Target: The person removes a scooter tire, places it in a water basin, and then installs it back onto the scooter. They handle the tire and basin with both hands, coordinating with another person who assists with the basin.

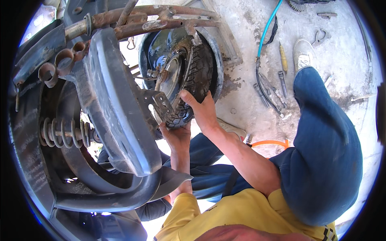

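Note:
A small wheel with a black knobbly tyre (200, 66) and a metal rim stands tilted in a round dark basin (220, 76) that holds water. The tyre looks wet. My right hand (204, 111) grips the near side of the tyre, its thumb laid over the tread and the other fingers mostly out of sight behind. Below it, my left hand (175, 134) holds the tyre's lower edge from underneath, partly hidden by a metal bracket (163, 105). Rusty frame tubes (161, 18) pass over the far part of the wheel.
A vehicle body with a dark panel (116, 100) and a coil spring (64, 132) fills the left. On the concrete floor to the right lie a teal hose (263, 38), a yellow-handled tool (283, 58), a socket tool (283, 84) and pliers (320, 37). An orange curved thing (269, 142) lies by my leg.

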Motion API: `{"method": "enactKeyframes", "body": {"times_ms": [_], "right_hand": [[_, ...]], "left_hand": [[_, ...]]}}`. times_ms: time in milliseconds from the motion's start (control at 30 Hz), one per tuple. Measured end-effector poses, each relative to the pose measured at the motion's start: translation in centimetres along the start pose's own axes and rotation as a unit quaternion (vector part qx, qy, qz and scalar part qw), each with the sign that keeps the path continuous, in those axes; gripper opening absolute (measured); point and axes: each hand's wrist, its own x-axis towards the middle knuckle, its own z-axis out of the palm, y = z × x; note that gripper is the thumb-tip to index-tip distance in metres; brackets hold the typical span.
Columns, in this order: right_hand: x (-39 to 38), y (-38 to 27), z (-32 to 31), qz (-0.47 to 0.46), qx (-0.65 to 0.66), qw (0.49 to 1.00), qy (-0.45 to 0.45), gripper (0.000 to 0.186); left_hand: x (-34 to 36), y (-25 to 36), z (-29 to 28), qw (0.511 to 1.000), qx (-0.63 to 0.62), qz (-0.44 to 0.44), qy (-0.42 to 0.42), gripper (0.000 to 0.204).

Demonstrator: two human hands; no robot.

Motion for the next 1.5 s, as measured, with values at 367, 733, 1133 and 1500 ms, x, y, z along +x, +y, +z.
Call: {"method": "enactKeyframes", "body": {"times_ms": [367,733,1133,1500], "right_hand": [[2.6,-2.5,-2.5,-0.005,-0.059,0.998,0.022,0.088],[3.9,-2.5,-2.7,-0.01,-0.053,0.998,0.036,0.092],[3.9,-2.8,-2.7,-0.001,-0.042,0.999,0.035,0.092],[4.0,-2.6,-2.7,0.009,-0.037,0.999,0.032,0.091]], "left_hand": [[0.0,0.0,0.0,1.0,-0.007,-0.001,-0.014,0.057],[-0.1,0.1,0.0,1.0,-0.005,-0.008,-0.013,0.054],[0.0,0.0,-0.3,1.0,-0.003,-0.008,-0.014,0.055],[-0.1,0.0,0.0,1.0,-0.012,-0.012,-0.008,0.055]]}}
